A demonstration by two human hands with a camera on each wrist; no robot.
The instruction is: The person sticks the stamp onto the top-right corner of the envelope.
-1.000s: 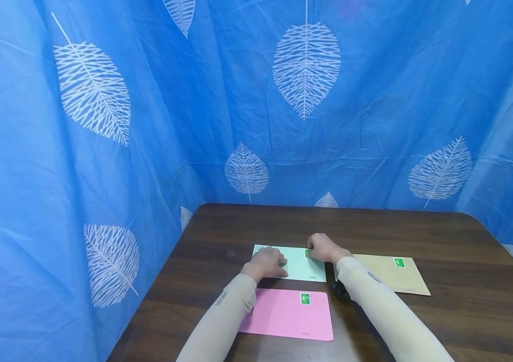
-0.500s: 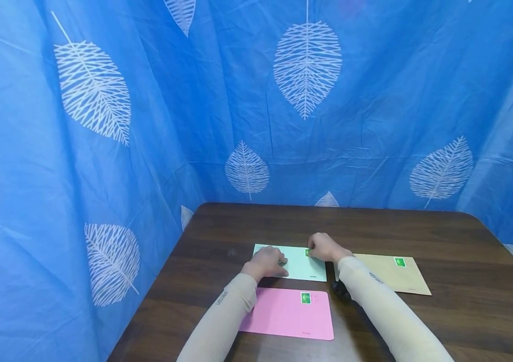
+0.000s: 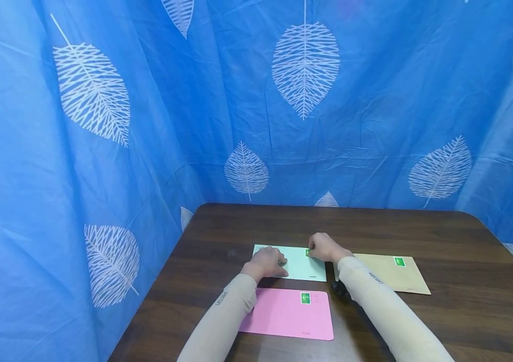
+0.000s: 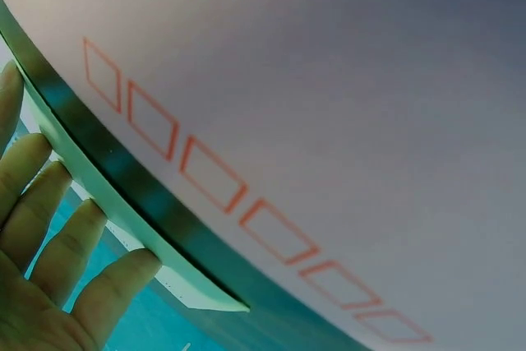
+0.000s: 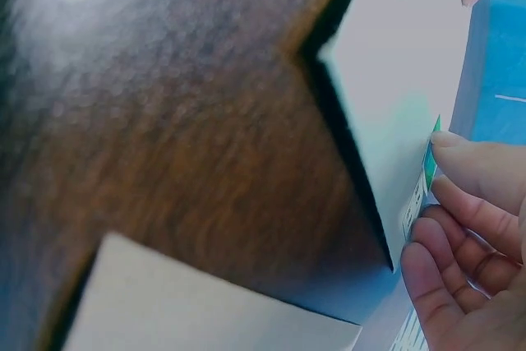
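In the head view my left hand rests on the left part of a mint-green envelope. The left wrist view shows the fairly straight fingers of this left hand spread along the envelope, touching its face. At the envelope's upper right corner my right hand holds a small green postage stamp. Seen from the right wrist, thumb and forefinger of the right hand are at the stamp, which lies against the envelope; the other fingers curl beside it. The fingers partly hide the stamp.
A pink envelope with a green stamp lies nearer me. To the right, partly under the right sleeve, is a beige envelope, also stamped. All lie on a dark wooden table before a blue leaf-patterned curtain.
Both hands stay in nearly the same place, with the right fingers still at the stamp. The envelopes have not moved; only the head view shifts very slightly.
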